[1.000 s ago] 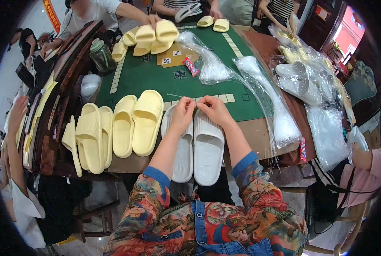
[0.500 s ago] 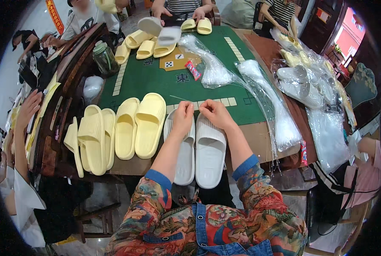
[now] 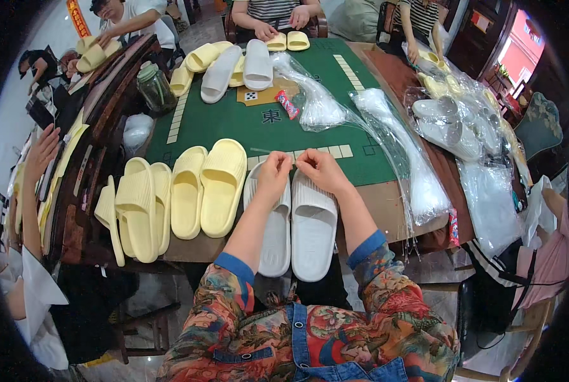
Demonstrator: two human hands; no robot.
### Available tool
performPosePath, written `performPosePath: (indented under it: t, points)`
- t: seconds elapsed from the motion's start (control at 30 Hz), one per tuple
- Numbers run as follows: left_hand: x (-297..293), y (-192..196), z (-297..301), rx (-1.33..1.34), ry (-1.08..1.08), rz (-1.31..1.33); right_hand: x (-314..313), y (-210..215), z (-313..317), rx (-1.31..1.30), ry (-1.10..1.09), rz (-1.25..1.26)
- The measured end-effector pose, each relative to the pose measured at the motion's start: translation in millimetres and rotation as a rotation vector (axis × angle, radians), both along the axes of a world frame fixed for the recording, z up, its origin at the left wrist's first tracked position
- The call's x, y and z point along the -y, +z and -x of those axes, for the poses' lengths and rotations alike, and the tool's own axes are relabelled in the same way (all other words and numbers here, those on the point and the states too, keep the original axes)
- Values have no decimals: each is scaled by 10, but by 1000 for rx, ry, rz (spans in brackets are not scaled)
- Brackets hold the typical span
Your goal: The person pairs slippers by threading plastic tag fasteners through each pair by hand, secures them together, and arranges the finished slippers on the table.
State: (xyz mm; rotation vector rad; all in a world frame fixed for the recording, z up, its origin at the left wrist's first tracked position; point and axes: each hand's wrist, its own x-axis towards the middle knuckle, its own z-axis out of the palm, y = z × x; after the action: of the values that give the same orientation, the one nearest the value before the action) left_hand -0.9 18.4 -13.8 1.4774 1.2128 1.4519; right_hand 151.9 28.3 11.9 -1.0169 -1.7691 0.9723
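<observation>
A pair of light grey slippers stands before me, the left slipper (image 3: 274,245) and the right slipper (image 3: 313,245) side by side, toes pointing away. Over their ribbed straps, my left hand (image 3: 274,177) is closed in a pinch on a thin clear plastic strand (image 3: 259,151), whose end sticks out to the left. Close beside it, my right hand (image 3: 323,170) also has its fingers pinched together; whatever lies between them is too small to make out. Left of my hands are several pale yellow slippers (image 3: 224,184), some upright on edge.
A green mat (image 3: 227,134) covers the table, with white tiles along it. Bundles of thin clear strands (image 3: 418,172) lie to the right, beyond them bagged slippers (image 3: 450,127). A glass jar (image 3: 155,87) stands at left. Co-workers sit around the table.
Across the table, two light grey slippers now rest against the yellow ones, and the co-worker's hands have drawn back. A person at far left has lowered yellow slippers. My hands have hardly moved.
</observation>
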Motion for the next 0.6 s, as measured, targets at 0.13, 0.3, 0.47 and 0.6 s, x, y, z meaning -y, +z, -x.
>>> performPosePath:
  t: [0.13,0.3,0.47,0.6]
  points:
    - [-30,-35,38,52,-153,64,23,44,-41,28,28,3]
    - [237,361,21,-74,223,-150,-77,0,-111,0,-76,1]
    - [1015,714,212,-472,218,-335,-150,-105,-169,30,-79,-32]
    - [1530,423,354,-660,42,5,-132,-91,-103,50,-85,-48]
